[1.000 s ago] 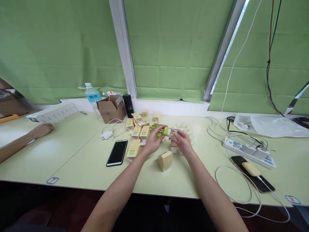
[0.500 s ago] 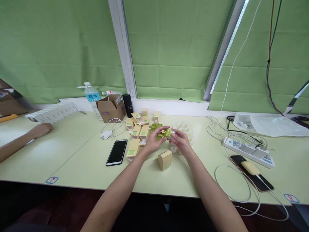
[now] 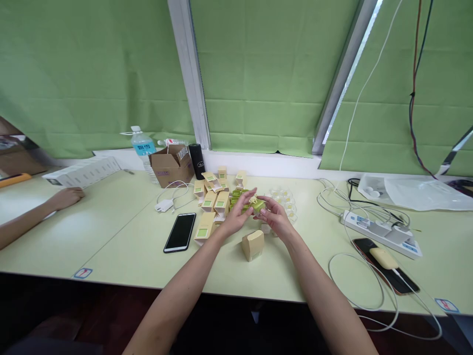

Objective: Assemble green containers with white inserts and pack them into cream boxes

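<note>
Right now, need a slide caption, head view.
Right hand holding a small green case, left hand beside it, cream boxes and a phone on the table.

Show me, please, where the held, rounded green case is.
In the head view, just right of centre, the case is between the left hand and right hand.

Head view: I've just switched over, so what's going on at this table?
A person's right hand holds a small green item, with the left hand close at its other side. One cream box sits nearer the person; more cream boxes lie to the left, and clear pieces to the right. At far left, another person's hand rests on the table.
</note>
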The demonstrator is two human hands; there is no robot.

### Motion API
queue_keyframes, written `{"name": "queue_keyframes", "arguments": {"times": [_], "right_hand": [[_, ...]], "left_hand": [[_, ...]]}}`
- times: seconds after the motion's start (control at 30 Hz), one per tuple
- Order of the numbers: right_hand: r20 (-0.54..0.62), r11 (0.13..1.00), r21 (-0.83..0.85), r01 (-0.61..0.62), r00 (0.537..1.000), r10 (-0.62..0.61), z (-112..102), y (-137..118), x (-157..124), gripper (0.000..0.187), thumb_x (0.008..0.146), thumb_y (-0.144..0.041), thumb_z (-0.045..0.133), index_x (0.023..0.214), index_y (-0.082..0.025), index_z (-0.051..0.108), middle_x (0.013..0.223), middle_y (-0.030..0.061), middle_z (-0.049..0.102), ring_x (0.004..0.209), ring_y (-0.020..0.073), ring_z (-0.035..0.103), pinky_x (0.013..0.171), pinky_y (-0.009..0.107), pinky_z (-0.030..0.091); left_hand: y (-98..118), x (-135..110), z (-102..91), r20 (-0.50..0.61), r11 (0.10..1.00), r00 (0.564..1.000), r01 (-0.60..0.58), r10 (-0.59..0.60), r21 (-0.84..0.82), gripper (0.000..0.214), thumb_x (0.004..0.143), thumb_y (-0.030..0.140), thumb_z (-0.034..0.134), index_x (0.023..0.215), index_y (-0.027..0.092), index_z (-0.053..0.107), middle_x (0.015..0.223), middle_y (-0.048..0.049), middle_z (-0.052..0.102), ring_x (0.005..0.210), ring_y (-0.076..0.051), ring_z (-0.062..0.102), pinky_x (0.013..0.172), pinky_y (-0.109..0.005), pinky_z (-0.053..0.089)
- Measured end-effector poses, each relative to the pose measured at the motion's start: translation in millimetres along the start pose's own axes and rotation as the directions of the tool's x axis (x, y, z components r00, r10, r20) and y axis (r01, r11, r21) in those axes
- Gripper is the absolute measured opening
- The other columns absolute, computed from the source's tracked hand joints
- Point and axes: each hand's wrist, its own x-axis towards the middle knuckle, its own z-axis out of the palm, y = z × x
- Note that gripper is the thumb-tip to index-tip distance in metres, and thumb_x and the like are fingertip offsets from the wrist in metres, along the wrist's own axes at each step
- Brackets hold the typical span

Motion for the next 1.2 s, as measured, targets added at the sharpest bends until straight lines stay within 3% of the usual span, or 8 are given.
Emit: {"name": "queue_keyframes", "arguments": {"times": [0.13, 0.23, 0.37, 0.57, 0.73, 0.9, 1.03, 1.2], "right_hand": [[-0.064, 0.995, 0.074, 0.063, 0.996, -0.059, -3, -4, 1, 0.053, 0.070, -0.038, 0.087, 0.118, -0.029, 0.067, 0.104, 0.0030, 0.073, 0.089, 0.0243, 0.074, 0.088, 0.048, 0.061], [-0.155, 0.983, 0.120, 0.136, 0.981, -0.117, -5, -6, 3, 0.047, 0.070, -0.037, 0.088, 0.112, -0.028, 0.067, 0.104, 0.0029, 0.073, 0.091, 0.0259, 0.075, 0.098, 0.054, 0.058], [-0.245, 0.968, 0.133, 0.211, 0.954, -0.174, -4, -7, 2, 0.044, 0.071, -0.038, 0.088, 0.107, -0.026, 0.066, 0.106, 0.0032, 0.072, 0.090, 0.0256, 0.076, 0.101, 0.056, 0.055], [-0.329, 0.974, 0.083, 0.212, 0.928, -0.174, -2, -5, 2, 0.047, 0.071, -0.042, 0.087, 0.109, -0.026, 0.066, 0.102, 0.0023, 0.070, 0.089, 0.0227, 0.072, 0.082, 0.044, 0.062], [-0.409, 0.975, 0.005, 0.222, 0.890, -0.201, -4, -3, 4, 0.047, 0.069, -0.042, 0.087, 0.108, -0.024, 0.068, 0.101, 0.0026, 0.070, 0.080, 0.0165, 0.065, 0.057, 0.026, 0.051], [-0.416, 0.960, 0.000, 0.278, 0.873, -0.253, -1, -3, 4, 0.047, 0.068, -0.042, 0.087, 0.106, -0.023, 0.067, 0.103, 0.0045, 0.072, 0.083, 0.0174, 0.065, 0.060, 0.027, 0.052], [-0.376, 0.955, -0.040, 0.293, 0.881, -0.287, 5, -6, 0, 0.047, 0.067, -0.042, 0.087, 0.104, -0.022, 0.065, 0.112, 0.0064, 0.071, 0.089, 0.0200, 0.066, 0.064, 0.030, 0.057], [-0.260, 0.950, -0.140, 0.278, 0.916, -0.306, 12, -12, -6, 0.050, 0.071, -0.044, 0.085, 0.112, -0.024, 0.066, 0.112, 0.0068, 0.071, 0.096, 0.0233, 0.066, 0.071, 0.035, 0.062]], "left_hand": [[8, 3, -16.9, -0.145, 0.986, 0.986, -0.053, 0.076, 0.155, 0.029, 0.083, 0.018, 0.063, 0.112, 0.020, 0.062, 0.120, -0.0100, 0.067, 0.116, -0.023, 0.060, 0.097, -0.036, 0.046], [23, 1, -26.4, 0.071, 0.976, 0.996, 0.043, -0.060, 0.214, 0.018, 0.080, 0.012, 0.058, 0.094, 0.017, 0.069, 0.100, -0.0075, 0.071, 0.097, -0.020, 0.064, 0.086, -0.032, 0.048], [39, -1, -23.1, 0.422, 0.930, 0.861, 0.143, -0.285, 0.338, 0.031, 0.078, 0.011, 0.062, 0.104, 0.020, 0.076, 0.107, -0.0059, 0.076, 0.090, -0.018, 0.066, 0.079, -0.029, 0.047], [40, -5, -7.5, 0.529, 0.870, 0.763, 0.088, -0.372, 0.484, 0.032, 0.073, 0.008, 0.062, 0.098, 0.020, 0.078, 0.095, -0.0032, 0.076, 0.084, -0.018, 0.066, 0.077, -0.026, 0.045], [43, -15, -4.4, 0.420, 0.775, 0.835, 0.014, -0.357, 0.631, 0.010, 0.078, 0.013, 0.057, 0.076, 0.018, 0.066, 0.076, -0.0017, 0.068, 0.072, -0.017, 0.061, 0.065, -0.025, 0.039], [44, -25, -7.9, 0.076, 0.464, 0.966, 0.049, -0.246, 0.884, 0.018, 0.088, 0.020, 0.049, 0.102, 0.021, 0.060, 0.083, -0.0047, 0.069, 0.071, -0.022, 0.062, 0.063, -0.029, 0.036], [34, -31, -4.4, -0.073, 0.324, 0.967, 0.153, -0.246, 0.934, 0.041, 0.085, 0.017, 0.050, 0.126, 0.019, 0.051, 0.079, -0.0050, 0.069, 0.066, -0.025, 0.063, 0.063, -0.031, 0.036], [24, -35, 0.2, -0.126, 0.391, 0.955, 0.228, -0.269, 0.892, 0.031, 0.086, 0.019, 0.052, 0.117, 0.021, 0.058, 0.073, -0.0051, 0.068, 0.065, -0.027, 0.064, 0.064, -0.032, 0.037]]}}
